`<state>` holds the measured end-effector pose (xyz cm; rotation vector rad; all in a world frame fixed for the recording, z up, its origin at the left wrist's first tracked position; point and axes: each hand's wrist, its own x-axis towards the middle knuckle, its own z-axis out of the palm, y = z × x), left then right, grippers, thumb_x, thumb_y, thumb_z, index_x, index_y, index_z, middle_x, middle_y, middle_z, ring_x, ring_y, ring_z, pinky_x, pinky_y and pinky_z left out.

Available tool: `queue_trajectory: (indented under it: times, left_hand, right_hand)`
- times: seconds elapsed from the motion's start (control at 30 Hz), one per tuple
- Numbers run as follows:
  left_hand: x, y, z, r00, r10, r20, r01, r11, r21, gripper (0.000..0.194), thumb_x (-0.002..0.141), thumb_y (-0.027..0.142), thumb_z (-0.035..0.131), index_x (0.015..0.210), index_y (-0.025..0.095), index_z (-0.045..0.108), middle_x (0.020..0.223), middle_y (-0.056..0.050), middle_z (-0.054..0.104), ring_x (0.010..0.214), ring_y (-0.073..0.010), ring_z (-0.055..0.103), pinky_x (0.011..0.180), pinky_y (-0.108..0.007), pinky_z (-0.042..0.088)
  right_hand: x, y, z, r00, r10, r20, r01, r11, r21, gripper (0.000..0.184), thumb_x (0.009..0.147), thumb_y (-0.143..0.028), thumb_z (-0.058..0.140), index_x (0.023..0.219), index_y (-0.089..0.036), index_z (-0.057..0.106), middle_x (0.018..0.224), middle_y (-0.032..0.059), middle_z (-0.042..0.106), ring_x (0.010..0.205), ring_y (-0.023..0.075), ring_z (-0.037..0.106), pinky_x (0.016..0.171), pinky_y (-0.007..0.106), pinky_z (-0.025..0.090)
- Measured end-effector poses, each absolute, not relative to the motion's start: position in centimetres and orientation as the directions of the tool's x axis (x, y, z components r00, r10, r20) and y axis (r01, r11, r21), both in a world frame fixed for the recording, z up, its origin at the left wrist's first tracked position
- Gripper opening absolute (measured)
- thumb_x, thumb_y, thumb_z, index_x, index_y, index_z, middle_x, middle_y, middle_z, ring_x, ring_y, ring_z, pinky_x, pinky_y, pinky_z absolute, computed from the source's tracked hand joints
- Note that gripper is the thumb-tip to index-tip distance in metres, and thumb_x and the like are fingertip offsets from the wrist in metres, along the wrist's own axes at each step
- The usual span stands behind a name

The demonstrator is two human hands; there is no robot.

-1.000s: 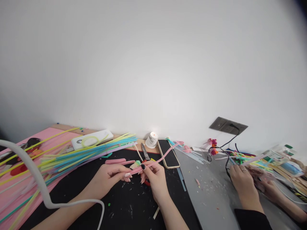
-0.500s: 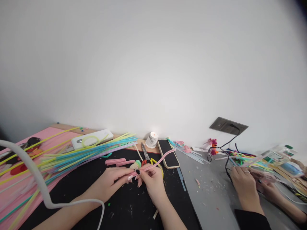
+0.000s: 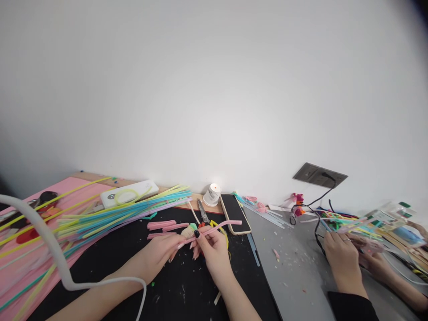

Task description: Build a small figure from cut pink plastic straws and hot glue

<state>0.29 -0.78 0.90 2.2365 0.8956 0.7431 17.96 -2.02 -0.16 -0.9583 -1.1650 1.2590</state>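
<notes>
Both hands grip a pink pipe cleaner [image 3: 230, 222] above the black mat [image 3: 127, 294]. My left hand [image 3: 165, 249] pinches it at its left part, fingers closed. Close beside, my right hand [image 3: 212, 245] holds it between thumb and fingers, with the free end sticking out to the right over the phone [image 3: 236, 214]. Just behind the hands lie scissors [image 3: 202, 211], their handles partly hidden by my right hand. A small cream-and-green piece [image 3: 189, 230] sits behind my fingers. Several folded pink pipe cleaners [image 3: 162, 225] rest left of it.
A bundle of coloured pipe cleaners [image 3: 133, 214] and a white power bank [image 3: 129, 194] lie at left. A white paper cup [image 3: 212, 195] stands upside down by the wall. A white cable [image 3: 50, 240] crosses the left foreground. At right, another person's hands [image 3: 344, 261] work over the grey table [image 3: 290, 285].
The pink pipe cleaner has been drawn leftward through my hands, so its free end at right has become much shorter. My hands shifted slightly.
</notes>
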Motion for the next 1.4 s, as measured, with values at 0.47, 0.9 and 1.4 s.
queue_trajectory:
  times: [0.47,0.9,1.4]
  left_hand:
    - [0.0,-1.1,-1.1,0.558,0.71,0.429,0.465,-0.696,0.547,0.046,0.09,0.018,0.04,0.135,0.029,0.041,0.124,-0.003,0.062,0.108,-0.0193,0.06,0.088,-0.027,0.05]
    - [0.0,-0.9,-1.5,0.542,0.716,0.441,0.425,-0.686,0.591,0.045,0.09,0.02,0.04,0.135,0.027,0.041,0.123,-0.004,0.062,0.109,-0.0195,0.059,0.09,-0.028,0.048]
    - [0.5,-1.6,0.2,0.542,0.817,0.197,0.468,-0.488,0.736,0.048,0.092,0.023,0.035,0.14,0.023,0.031,0.084,-0.001,0.071,0.078,-0.0156,0.066,0.072,-0.023,0.051]
  right_hand:
    - [17.7,-2.4,0.8,-0.096,0.995,0.02,-0.072,0.013,-0.997,0.022,0.073,-0.034,0.067,0.065,-0.014,0.059,0.051,-0.0017,0.059,0.037,0.0076,0.051,0.038,0.018,0.042]
    - [17.6,-2.7,1.0,-0.135,0.991,0.002,-0.072,-0.008,-0.997,0.019,0.073,-0.035,0.068,0.066,-0.018,0.063,0.057,0.0001,0.062,0.04,0.0098,0.051,0.042,0.023,0.042]
    - [17.7,-2.2,-0.4,-0.162,0.986,0.033,-0.143,0.01,-0.99,0.008,0.067,-0.02,0.07,0.066,-0.015,0.063,0.049,-0.0034,0.059,0.041,0.0096,0.054,0.044,0.02,0.044]
